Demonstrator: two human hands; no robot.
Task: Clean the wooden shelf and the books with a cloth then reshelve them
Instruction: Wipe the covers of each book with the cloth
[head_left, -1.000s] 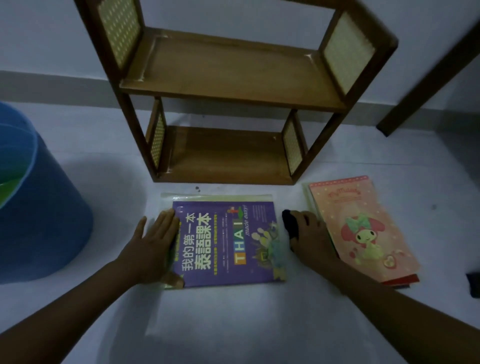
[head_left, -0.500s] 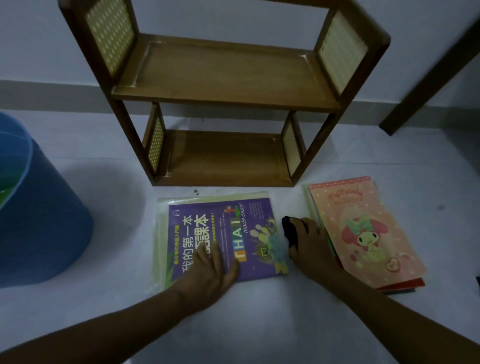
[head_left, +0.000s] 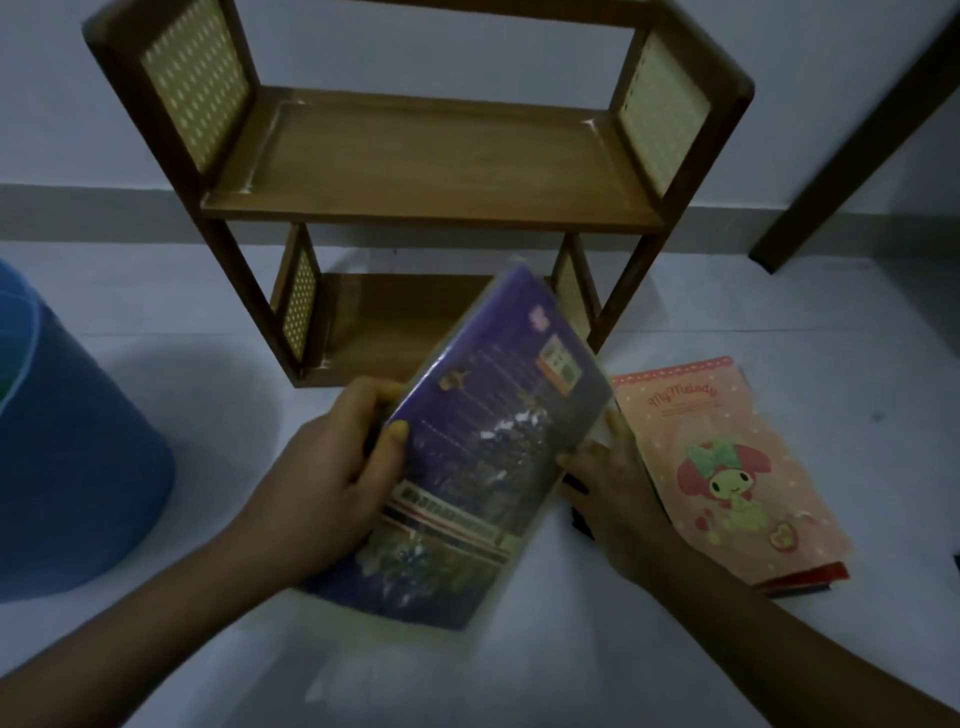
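Head view: two hands (head_left: 332, 467) (head_left: 613, 483), one purple book (head_left: 483, 457), one shelf (head_left: 431, 171).

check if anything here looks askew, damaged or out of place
Nothing looks damaged or spilled. The purple book is tilted only because the left hand grips it off the floor, with the right hand at its other edge. The pink book lies flat, and the wooden shelf stands bare.

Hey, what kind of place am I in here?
Probably the floor of a room at home: a small wooden shelf stands against a plain wall with a skirting strip, and a blue bucket sits beside it.
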